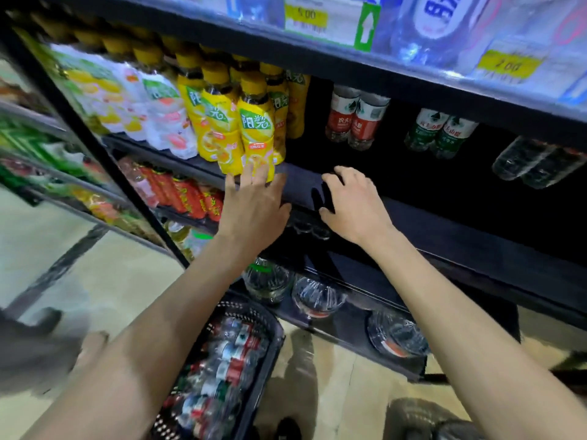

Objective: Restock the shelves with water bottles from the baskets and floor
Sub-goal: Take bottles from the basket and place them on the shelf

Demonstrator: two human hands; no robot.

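My left hand (254, 201) reaches up to the black middle shelf (413, 217), its straight fingers touching the base of the front yellow tea bottle (254, 131). My right hand (352, 201) hovers over the shelf's front edge, fingers loosely curled, holding nothing. Deeper on that shelf stand two red-label water bottles (355, 117), two green-label water bottles (440, 133) and clear bottles (536, 163) at the right. A black basket (273, 331) on the floor below holds several red-label water bottles (228, 366).
Clear bottles (317, 296) line the lowest shelf. White peach-label bottles (165, 115) stand left of the yellow ones, red bottles (187, 198) a shelf lower. The top shelf carries large water bottles (441, 23) and price tags (320, 20). A glass-door cooler (47, 138) is at left.
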